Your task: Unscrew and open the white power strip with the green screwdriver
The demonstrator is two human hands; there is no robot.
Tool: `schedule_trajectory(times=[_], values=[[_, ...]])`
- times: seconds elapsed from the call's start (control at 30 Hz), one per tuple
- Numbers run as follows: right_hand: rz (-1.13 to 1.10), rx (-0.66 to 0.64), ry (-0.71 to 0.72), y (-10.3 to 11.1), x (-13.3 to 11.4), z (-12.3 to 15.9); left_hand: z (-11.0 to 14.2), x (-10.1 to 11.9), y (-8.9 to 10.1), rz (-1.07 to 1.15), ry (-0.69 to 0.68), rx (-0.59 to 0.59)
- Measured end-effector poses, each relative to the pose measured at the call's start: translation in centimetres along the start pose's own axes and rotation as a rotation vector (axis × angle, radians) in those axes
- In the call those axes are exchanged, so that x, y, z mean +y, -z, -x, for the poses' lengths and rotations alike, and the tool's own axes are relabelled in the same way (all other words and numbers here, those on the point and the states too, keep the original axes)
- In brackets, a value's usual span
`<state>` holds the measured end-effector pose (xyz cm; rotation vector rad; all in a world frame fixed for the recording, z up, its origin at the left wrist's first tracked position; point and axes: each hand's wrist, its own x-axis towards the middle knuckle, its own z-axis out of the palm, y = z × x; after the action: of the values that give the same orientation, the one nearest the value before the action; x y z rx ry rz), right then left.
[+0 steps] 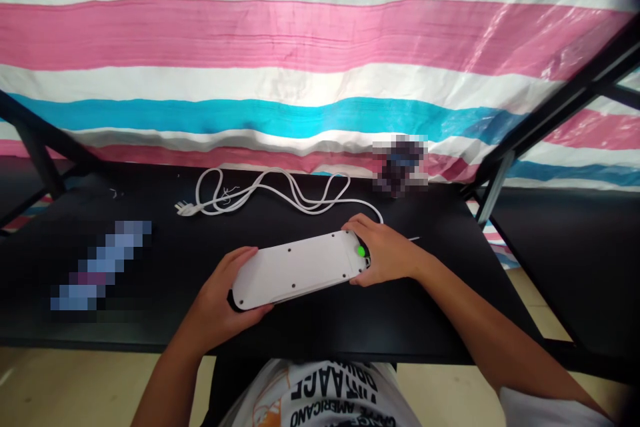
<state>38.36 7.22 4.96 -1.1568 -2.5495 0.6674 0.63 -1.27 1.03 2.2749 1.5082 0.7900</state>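
A long white power strip (295, 267) with rounded ends is held level above the black table. Its flat face with several small dark screw holes is turned up, so its other side is hidden. My left hand (217, 297) grips the left end, thumb on the upper edge and fingers along the lower one. Around the right end, my right hand (383, 250) is closed. Close to its palm shows a small bright green round spot (361, 251); what it is I cannot tell. A white cord (300, 203) runs from behind my right hand, loops along the table and ends in a plug (186, 209).
The black table (150, 320) has a blurred-out bluish item (103, 267) at left and a blurred-out dark item (400, 163) at the back right. Striped plastic sheeting (300, 40) hangs behind. Black metal frame bars (555, 113) slant up at both sides. White scraps (116, 193) lie at back left.
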Motion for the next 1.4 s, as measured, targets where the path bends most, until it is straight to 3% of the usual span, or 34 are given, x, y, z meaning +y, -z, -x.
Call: schedule_trajectory(times=[0.37,0.77,1.03,1.2,1.4], values=[[0.026,0.041,0.018,-0.2,-0.1,0.1,-1.8,1.4,0.7,-0.279,-0.174,-0.039],[-0.023,0.116,0.032,1.3,-0.1,0.6,-3.1,1.5,1.7,-0.221,-0.173,-0.032],[-0.059,0.142,-0.028,2.1,-0.8,0.7,-4.2,0.1,2.1,-0.197,-0.189,-0.005],[-0.085,0.239,-0.107,2.9,0.7,0.6,-3.9,-1.8,2.9,-0.198,-0.137,0.029],[-0.164,0.073,-0.130,2.6,2.7,0.3,-3.2,-4.6,3.9,-0.182,-0.008,0.080]])
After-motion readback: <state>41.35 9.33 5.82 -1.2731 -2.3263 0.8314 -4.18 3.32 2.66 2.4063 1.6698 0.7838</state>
